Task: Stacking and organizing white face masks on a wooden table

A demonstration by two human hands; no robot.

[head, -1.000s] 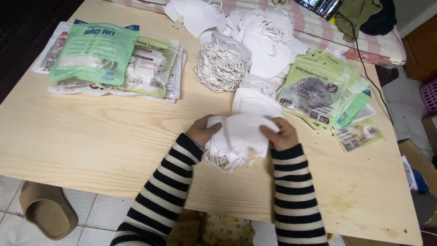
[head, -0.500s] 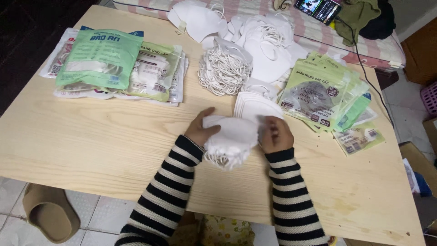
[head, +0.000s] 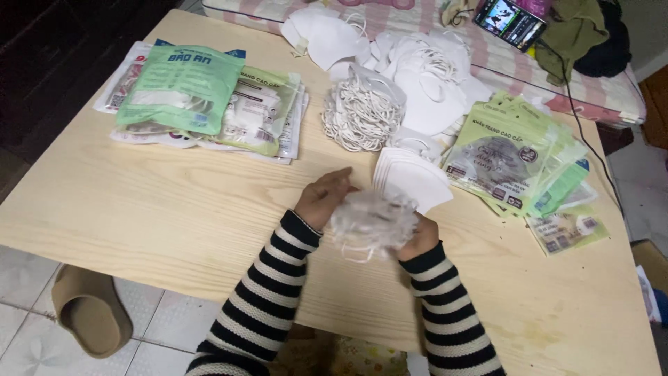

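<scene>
Two hands bunch a blurred white mask over a pale wooden surface.

Nearest, the left hand (head: pixel 323 198) and right hand (head: pixel 419 237), in striped sleeves, curl their fingers shut around the white mask (head: pixel 372 221), held between them just above the surface (head: pixel 174 230). Just behind it lies a stack of white masks (head: pixel 412 179). Farther back sit a bundle of white ear loops (head: pixel 360 117), green packets (head: pixel 209 97) at the left and more green packets (head: pixel 518 157) at the right. Beyond, loose white masks (head: pixel 424 76) lie near a phone (head: pixel 510 21).
</scene>
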